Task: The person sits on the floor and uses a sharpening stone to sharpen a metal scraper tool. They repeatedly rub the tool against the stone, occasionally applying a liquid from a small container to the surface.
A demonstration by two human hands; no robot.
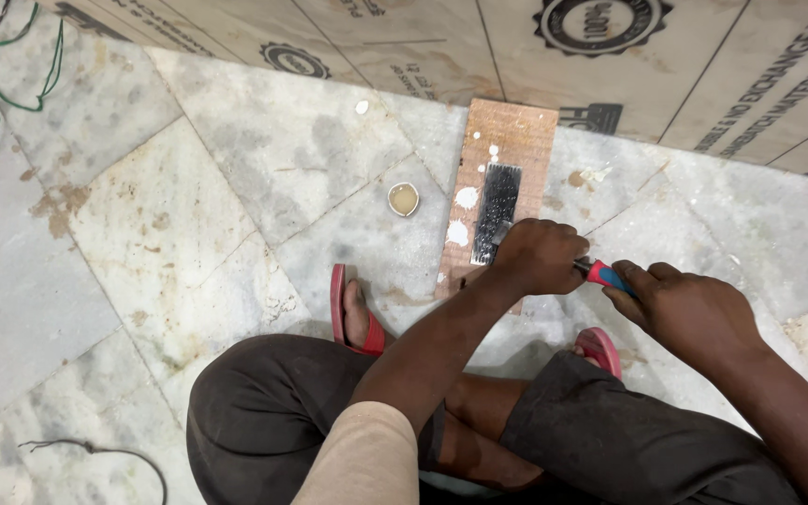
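**A:** So what's the floor like here?

**B:** Marble-looking floor (236, 159), grey and white slabs, pretty stained, with brownish patches on the left and white paint-like blobs further out. Along the far edge lie big plywood sheets (666, 75) with printed stamps. Green wires (11, 65) curl in at the far left corner, and another dark wire (95, 454) sits near left.

**A:** And the hands?

**B:** The person squats in red sandals. In the middle of the floor lies a small reddish board (507, 159), spattered white. A flat metal blade (497, 210) rests on it. The left hand (537, 257) is clenched down over the near end of that blade, pressing it onto the board. The right hand (689, 309) is wrapped around the red and blue handle (605, 275), just right of the left hand.

**A:** Anything hard to see?

**B:** Most of the handle is buried between the hands, and the board's near end is hidden under the left arm. A little round cap (404, 198) with something beige in it sits left of the board; can't tell what's in it.
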